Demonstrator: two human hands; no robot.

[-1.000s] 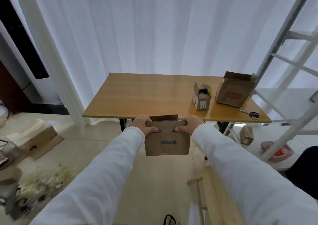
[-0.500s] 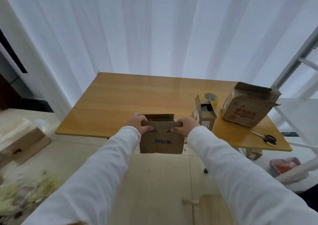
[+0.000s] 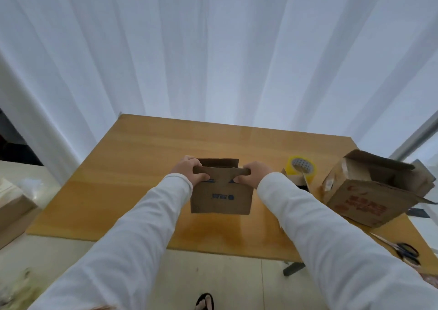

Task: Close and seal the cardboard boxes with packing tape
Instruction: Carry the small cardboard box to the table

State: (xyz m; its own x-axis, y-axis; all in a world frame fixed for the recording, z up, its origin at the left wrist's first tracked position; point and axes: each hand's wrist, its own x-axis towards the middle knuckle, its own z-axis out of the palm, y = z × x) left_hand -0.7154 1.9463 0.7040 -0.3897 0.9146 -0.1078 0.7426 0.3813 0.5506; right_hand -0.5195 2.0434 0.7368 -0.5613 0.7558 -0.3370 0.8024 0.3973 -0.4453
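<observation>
1. A small cardboard box [image 3: 221, 197] with blue print on its near side is held over the middle of the wooden desk [image 3: 142, 167]; its top flaps are partly up and its inside cannot be seen.
2. A larger cardboard box [image 3: 369, 196] with red print lies tipped on the right of the desk, flaps open; the part of its inside that shows looks bare.
3. A roll of yellow packing tape [image 3: 301, 166] stands between the two, just behind a third, small box [image 3: 297, 179] that is mostly hidden by the right sleeve, so its contents cannot be told.
4. Counted on the desk: three boxes, one tape roll, one pair of scissors [image 3: 406, 252] at the near right edge. Another box [image 3: 11, 211] sits on the floor at the left.
5. The left hand [image 3: 189, 172] grips the small box's upper left corner, fingers curled over the flap.
6. The right hand [image 3: 253, 175] grips the upper right corner the same way, fingers curled round the flap edge.
</observation>
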